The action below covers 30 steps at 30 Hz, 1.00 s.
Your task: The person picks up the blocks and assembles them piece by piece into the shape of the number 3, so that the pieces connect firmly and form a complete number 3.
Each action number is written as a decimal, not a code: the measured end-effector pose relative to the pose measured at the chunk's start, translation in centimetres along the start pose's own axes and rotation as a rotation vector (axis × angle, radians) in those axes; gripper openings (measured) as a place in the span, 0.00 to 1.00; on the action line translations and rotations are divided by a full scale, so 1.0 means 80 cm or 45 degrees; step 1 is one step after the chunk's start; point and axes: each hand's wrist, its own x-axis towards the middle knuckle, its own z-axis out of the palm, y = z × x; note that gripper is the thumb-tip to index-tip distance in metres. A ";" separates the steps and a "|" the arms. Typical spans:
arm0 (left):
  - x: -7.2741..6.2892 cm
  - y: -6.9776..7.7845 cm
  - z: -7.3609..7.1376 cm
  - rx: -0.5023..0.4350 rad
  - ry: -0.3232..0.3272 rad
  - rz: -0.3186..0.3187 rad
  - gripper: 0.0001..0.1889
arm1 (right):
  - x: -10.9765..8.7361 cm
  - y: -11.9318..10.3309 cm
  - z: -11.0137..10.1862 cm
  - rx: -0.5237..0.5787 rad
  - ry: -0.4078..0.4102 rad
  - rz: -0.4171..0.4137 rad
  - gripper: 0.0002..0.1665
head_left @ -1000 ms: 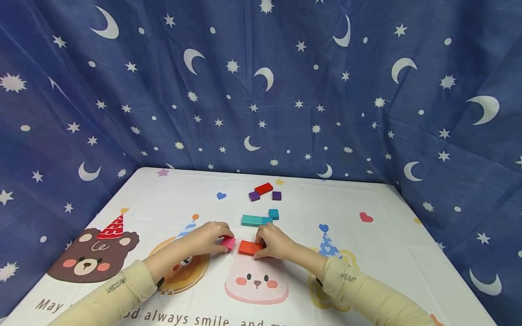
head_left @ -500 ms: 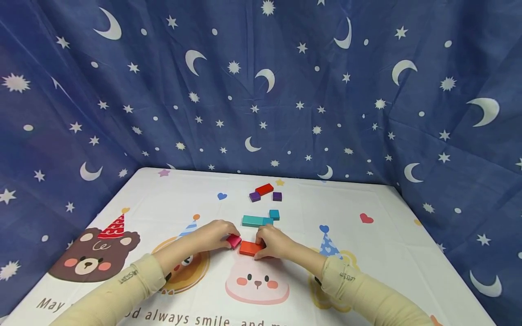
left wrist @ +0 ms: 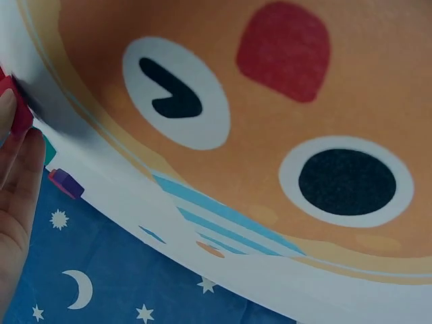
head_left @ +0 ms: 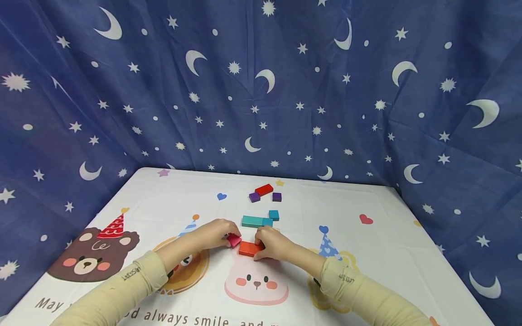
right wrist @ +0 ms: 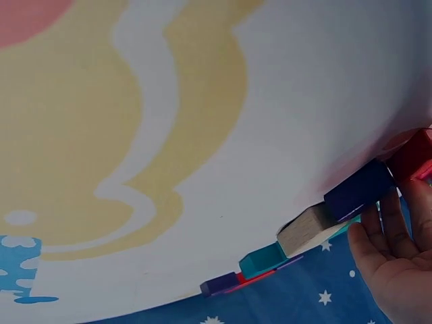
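Observation:
In the head view, my left hand (head_left: 216, 233) pinches a small pink block (head_left: 234, 240) between thumb and fingers. The block looks tilted, its right end close to the left end of an orange-red block (head_left: 248, 248). My right hand (head_left: 274, 243) grips that orange-red block by its right end, thumb on the near side. The right wrist view has a dark blue block (right wrist: 360, 190) right by the right hand's fingers; the hand mostly hides it from the head view. Only part of the left hand (left wrist: 20, 182) and the pink block (left wrist: 20, 111) enter the left wrist view.
Behind the hands lie a long teal block (head_left: 252, 221), a small blue block (head_left: 273, 215) and a plain wooden block (right wrist: 307, 229). Farther back are a red block (head_left: 264, 189) and two purple blocks (head_left: 277, 197). A starry blue curtain (head_left: 261, 90) hangs behind the printed white tablecloth (head_left: 346, 203).
My left hand has moved right with the pink block, bringing it up to the orange-red block and tilting it. In the last half second both hands stay nearly still.

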 end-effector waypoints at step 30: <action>0.001 0.003 0.001 -0.058 -0.028 -0.018 0.15 | -0.001 0.000 0.000 -0.011 -0.006 0.002 0.18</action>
